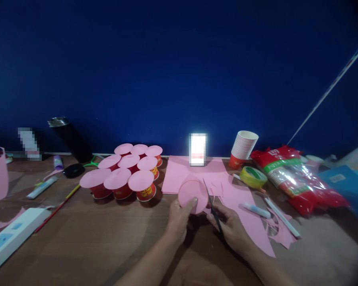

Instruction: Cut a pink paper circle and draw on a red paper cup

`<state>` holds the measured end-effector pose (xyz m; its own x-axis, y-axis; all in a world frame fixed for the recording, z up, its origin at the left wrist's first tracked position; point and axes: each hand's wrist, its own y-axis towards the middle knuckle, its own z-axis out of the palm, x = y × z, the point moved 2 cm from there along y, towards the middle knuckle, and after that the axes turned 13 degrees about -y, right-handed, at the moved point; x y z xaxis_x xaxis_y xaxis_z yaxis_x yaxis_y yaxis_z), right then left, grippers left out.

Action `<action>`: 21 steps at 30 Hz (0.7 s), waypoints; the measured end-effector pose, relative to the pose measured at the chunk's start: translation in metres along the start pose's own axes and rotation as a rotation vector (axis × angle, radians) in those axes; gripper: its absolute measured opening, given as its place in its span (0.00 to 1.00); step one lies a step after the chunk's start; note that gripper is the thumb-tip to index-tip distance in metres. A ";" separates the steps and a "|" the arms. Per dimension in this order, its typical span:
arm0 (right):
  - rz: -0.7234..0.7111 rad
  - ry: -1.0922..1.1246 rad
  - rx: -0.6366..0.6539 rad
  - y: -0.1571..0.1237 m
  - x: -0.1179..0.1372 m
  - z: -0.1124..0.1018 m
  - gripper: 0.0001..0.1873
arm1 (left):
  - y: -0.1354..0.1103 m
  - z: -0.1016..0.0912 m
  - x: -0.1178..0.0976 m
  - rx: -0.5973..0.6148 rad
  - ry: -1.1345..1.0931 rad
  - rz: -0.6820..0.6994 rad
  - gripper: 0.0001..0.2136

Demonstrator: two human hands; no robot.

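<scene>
My left hand [179,217] is closed on a round pink paper disc [192,195], thumb pressed on its face, and holds it upright over the wooden table [107,246]. My right hand [231,226] grips dark scissors [212,206], whose blades touch the disc's right edge. Behind the disc lie pink paper sheets [193,172] with cut scraps. To the left stands a cluster of several red paper cups [128,174] capped with pink discs.
A stack of paper cups [243,149], a yellow-green tape roll [253,176], a glue stick [256,210], a white pen [282,217] and a red plastic bag [298,178] lie to the right. A black flask [70,139], its lid [73,170] and a white power strip [10,236] sit at the left.
</scene>
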<state>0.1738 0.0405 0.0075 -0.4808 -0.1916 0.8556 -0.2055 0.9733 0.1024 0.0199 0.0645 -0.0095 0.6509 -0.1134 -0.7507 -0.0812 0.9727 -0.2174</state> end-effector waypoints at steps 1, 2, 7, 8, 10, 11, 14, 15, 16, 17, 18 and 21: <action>-0.001 0.001 0.001 0.000 -0.001 0.000 0.21 | 0.000 0.000 0.000 0.000 0.000 0.001 0.21; -0.003 0.001 0.001 0.000 -0.001 0.000 0.21 | 0.001 -0.001 0.001 -0.006 0.000 -0.001 0.21; 0.020 -0.029 -0.001 0.000 -0.004 0.001 0.21 | 0.001 -0.001 0.001 -0.026 -0.017 0.000 0.21; 0.024 -0.030 -0.003 0.000 -0.004 0.001 0.22 | 0.001 -0.001 0.001 -0.022 -0.019 0.000 0.20; 0.017 -0.022 -0.007 0.000 -0.005 0.001 0.22 | 0.001 -0.002 0.001 -0.009 -0.006 -0.006 0.20; 0.009 -0.017 -0.007 0.000 -0.005 0.001 0.22 | 0.002 -0.002 0.001 -0.008 0.010 -0.009 0.21; -0.015 0.002 -0.002 0.001 -0.005 0.000 0.21 | 0.002 -0.004 0.002 -0.010 0.056 -0.003 0.21; -0.017 0.008 0.001 0.002 -0.005 -0.001 0.21 | 0.002 -0.004 0.002 -0.007 0.066 0.003 0.21; -0.017 0.015 0.002 0.002 -0.005 -0.002 0.21 | 0.002 -0.004 0.003 0.002 0.073 0.008 0.21; -0.016 0.024 0.005 0.002 -0.005 -0.002 0.21 | 0.002 -0.004 0.003 0.016 0.076 0.011 0.20; -0.015 0.035 0.010 0.002 -0.004 -0.002 0.21 | 0.002 -0.004 0.003 0.029 0.076 0.013 0.20; -0.024 0.061 0.019 0.002 -0.003 -0.003 0.21 | 0.002 -0.003 0.003 0.049 0.055 0.002 0.20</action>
<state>0.1773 0.0435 0.0063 -0.4231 -0.2063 0.8823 -0.2325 0.9659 0.1143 0.0195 0.0651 -0.0141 0.6080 -0.1213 -0.7846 -0.0444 0.9815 -0.1861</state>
